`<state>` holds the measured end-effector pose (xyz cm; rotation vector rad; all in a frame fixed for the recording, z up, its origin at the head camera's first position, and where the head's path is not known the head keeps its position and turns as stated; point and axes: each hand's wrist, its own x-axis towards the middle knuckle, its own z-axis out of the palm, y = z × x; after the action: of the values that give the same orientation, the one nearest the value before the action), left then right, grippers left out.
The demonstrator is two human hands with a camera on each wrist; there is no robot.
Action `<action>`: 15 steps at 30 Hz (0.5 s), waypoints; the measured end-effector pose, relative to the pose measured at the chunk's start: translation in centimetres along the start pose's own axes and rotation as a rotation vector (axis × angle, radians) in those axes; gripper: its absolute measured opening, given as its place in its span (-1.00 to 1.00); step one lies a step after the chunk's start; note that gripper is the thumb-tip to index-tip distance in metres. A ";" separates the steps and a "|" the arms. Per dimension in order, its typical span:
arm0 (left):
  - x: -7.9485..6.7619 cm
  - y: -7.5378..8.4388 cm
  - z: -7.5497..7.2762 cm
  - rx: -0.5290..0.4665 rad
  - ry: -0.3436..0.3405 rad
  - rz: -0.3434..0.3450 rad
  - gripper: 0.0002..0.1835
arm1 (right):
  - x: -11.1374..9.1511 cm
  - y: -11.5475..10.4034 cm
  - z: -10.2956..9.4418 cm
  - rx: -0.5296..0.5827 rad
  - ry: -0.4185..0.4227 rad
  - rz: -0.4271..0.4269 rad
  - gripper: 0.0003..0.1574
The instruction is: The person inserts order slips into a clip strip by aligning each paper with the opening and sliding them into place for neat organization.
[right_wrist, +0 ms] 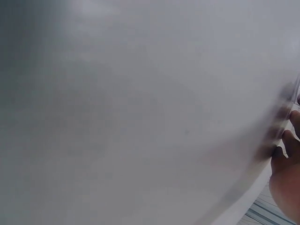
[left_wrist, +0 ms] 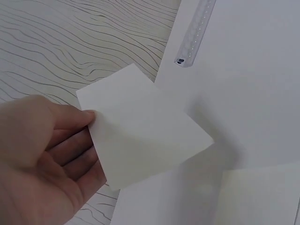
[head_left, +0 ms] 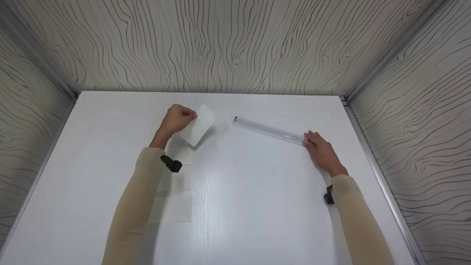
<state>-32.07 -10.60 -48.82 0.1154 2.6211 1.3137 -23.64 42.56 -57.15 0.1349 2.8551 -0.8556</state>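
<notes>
Between thumb and fingers, my left hand (head_left: 177,118) pinches one edge of a pale rectangular sheet of paper (head_left: 198,125). The left wrist view shows that sheet (left_wrist: 140,122) lifted and tilted, casting a shadow on the table. A clear plastic ruler (head_left: 270,130) slants across the back half of the table, its far-left end near the paper. My right hand (head_left: 322,151) holds the ruler's right end. Only part of this hand (right_wrist: 287,176) shows at the right edge of the right wrist view, its fingertips at the ruler.
Several pale paper sheets lie in a column below the raised one, such as the nearest sheet (head_left: 182,209), partly behind my left sleeve (head_left: 128,217). Wood-grain panels (head_left: 220,44) enclose the white table (head_left: 265,206) at the back and sides.
</notes>
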 end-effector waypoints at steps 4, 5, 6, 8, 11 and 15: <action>-0.1 -0.1 0.5 -0.058 0.007 -0.038 -0.64 | 0.1 0.0 0.1 -0.004 -0.006 0.008 -0.18; -0.1 -0.1 0.6 -0.074 0.008 -0.050 -0.64 | 0.1 0.0 0.1 -0.003 -0.005 0.009 -0.18; -0.1 -0.1 0.7 -0.090 0.009 -0.063 -0.64 | 0.0 0.1 0.2 -0.002 -0.003 0.011 -0.17; -0.1 -0.2 1.0 -0.115 0.010 -0.088 -0.63 | 0.0 0.1 0.1 -0.004 -0.001 0.004 -0.17; 0.0 -0.3 1.6 -0.142 0.008 -0.121 -0.60 | 0.0 0.2 0.1 -0.012 0.006 -0.009 -0.17; 0.1 -0.4 2.3 -0.198 0.015 -0.147 -0.59 | 0.0 0.2 -0.1 -0.015 0.003 -0.022 -0.18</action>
<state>-31.64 -9.02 -50.53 -0.1159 2.4413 1.5158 -23.57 42.77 -57.21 0.1032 2.8702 -0.8385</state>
